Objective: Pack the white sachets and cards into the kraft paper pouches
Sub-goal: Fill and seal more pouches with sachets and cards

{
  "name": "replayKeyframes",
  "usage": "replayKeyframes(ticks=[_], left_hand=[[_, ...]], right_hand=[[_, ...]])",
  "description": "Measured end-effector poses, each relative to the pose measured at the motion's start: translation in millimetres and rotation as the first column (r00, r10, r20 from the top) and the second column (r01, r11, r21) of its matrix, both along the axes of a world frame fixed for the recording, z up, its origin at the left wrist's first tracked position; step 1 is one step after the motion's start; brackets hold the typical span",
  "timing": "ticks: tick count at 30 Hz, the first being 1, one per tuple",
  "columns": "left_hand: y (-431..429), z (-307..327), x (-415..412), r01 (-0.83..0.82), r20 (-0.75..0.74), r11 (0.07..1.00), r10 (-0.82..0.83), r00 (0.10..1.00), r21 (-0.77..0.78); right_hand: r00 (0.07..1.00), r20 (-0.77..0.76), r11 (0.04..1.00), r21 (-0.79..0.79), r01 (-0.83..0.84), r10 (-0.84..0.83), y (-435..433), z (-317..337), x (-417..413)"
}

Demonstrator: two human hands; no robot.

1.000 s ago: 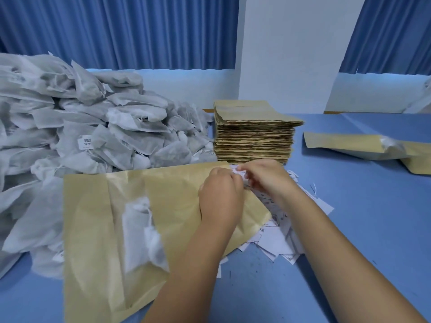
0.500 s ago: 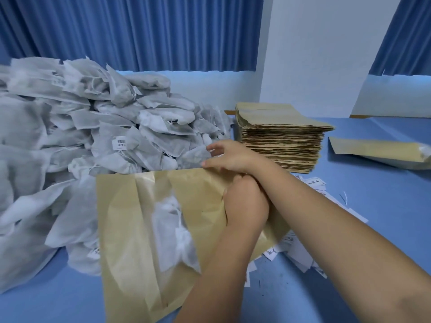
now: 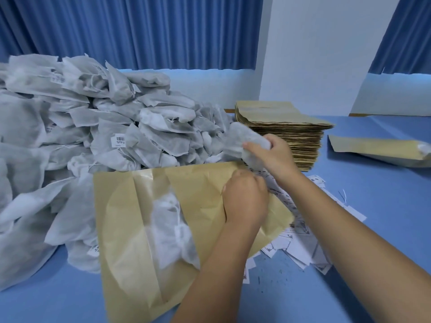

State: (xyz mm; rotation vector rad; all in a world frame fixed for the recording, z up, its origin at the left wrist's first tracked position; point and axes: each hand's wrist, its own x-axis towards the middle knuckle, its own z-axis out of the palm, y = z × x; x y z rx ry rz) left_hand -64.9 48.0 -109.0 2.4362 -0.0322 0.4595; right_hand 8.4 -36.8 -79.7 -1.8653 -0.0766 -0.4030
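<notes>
A large heap of white sachets (image 3: 93,124) is piled on the left of the blue table (image 3: 384,206), against a pleated blue curtain (image 3: 140,31). A barcode label (image 3: 120,141) is seen on one sachet near the middle of the heap.

Just right of the heap, a kraft paper pouch (image 3: 130,241) is laid flat with its near corner toward the camera. A packed sachet (image 3: 168,224) is visible through its clear window strip.

The left hand (image 3: 245,199) is set at the pouch's right-hand edge with its fingers curled. The paper seems to be pinched there, though the fingertips are hidden behind the back of the hand.

Above it, a white sachet (image 3: 240,138) is gripped by the right hand (image 3: 272,155), fingers wrapped round it. It is held just over the pouch's far right corner.

Printed cards (image 3: 298,241) are scattered on the table, partly under the pouch and under the right forearm. Behind the right hand, a stack of kraft paper pouches (image 3: 284,122) stands before a white pillar (image 3: 314,54). At the far right, a filled pouch (image 3: 377,148) lies apart.
</notes>
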Motion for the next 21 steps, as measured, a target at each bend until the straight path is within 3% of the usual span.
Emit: replayKeyframes(ticks=[4, 10, 14, 18, 21], left_hand=[[-2, 3, -2, -0.033, 0.074, 0.989, 0.044, 0.996, -0.143], [0, 5, -4, -0.042, 0.159, 0.959, 0.089, 0.983, -0.280], [-2, 9, -9, 0.009, 0.246, 0.969, 0.054, 0.968, -0.247], [-14, 9, -19, 0.096, 0.255, 0.983, -0.054, 0.965, -0.156], [-22, 9, -27, 0.097, 0.265, 0.986, -0.058, 0.963, -0.137]], right_hand=[[0.990, -0.119, 0.987, 0.137, 0.088, -0.072, -43, -14, -20], [0.935, -0.338, 0.975, 0.220, -0.030, 0.105, -57, -27, -40], [0.934, -0.328, 0.987, -0.026, -0.156, 0.139, -47, -22, -47], [0.964, -0.175, 0.970, -0.101, -0.220, 0.201, -39, -13, -56], [0.898, -0.276, 0.920, -0.096, -0.380, 0.342, -41, -5, -62]])
